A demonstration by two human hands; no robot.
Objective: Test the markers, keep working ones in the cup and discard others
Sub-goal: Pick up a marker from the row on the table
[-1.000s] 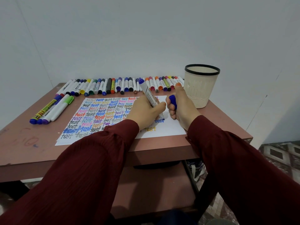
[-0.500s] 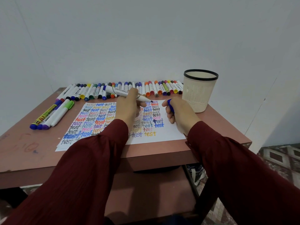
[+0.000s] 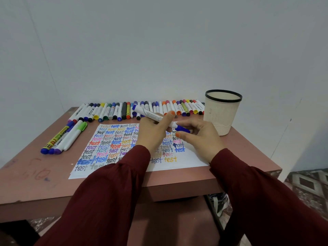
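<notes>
Head camera: a person in dark red sleeves (image 3: 110,201) works over a reddish-brown worktop (image 3: 32,174) set against a pale wall. The left hand (image 3: 152,134) is curled round the white barrel of a marker (image 3: 150,114), holding it tilted above the paper, its blue rear end up and to the left, toward the back of the worktop. The right hand (image 3: 201,138) pinches the blue cap (image 3: 182,129) between thumb and fingers at the marker's writing end; the cap looks to be meeting the barrel there, though whether it is fully seated cannot be told from this angle.

Beneath both hands lies a white sheet of paper (image 3: 188,163), covered in rows of the word "test" in many colours.

A long row of markers (image 3: 113,110) lies side by side along the back edge of the worktop, caps toward the person. Four markers (image 3: 67,135) lie together at the left of the sheet, slanting toward the near left edge.

The cup (image 3: 221,112), cream with a black rim, stands upright at the right rear of the worktop, just beyond the right hand and beside the end of the row; what it holds cannot be made out
</notes>
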